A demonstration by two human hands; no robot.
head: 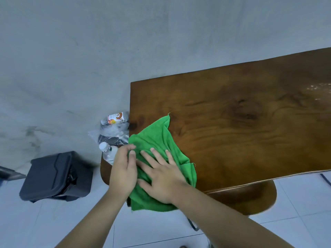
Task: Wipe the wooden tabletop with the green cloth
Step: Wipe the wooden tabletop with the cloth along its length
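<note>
- The green cloth [157, 149] lies crumpled on the near left corner of the wooden tabletop [241, 126], with its lower edge hanging over the near edge of the wood and one pointed corner reaching away toward the middle of the board.
- My right hand [161, 174] lies flat on the cloth, fingers spread wide and palm down, pressing it to the wood rather than gripping it.
- My left hand [123, 169] rests at the cloth's left edge, right at the table's side, fingers loosely curved over a fold; I cannot tell whether it is pinching the fabric or only steadying it.
- I judge I am at the wiping itself, working the left corner, with most of the board not yet under the cloth.
- Far to the right the tabletop shows a pale speckled patch [317, 88], which may be residue or only glare.
- The next move, as I see it, calls for steady downward pressure and a long sweep to the right toward that patch, with the cloth kept bunched under the palm.
- Beside the table on the left stand a clear bottle [107, 151] and a dark bin [55, 176] on the floor, well clear of my stroke.
</note>
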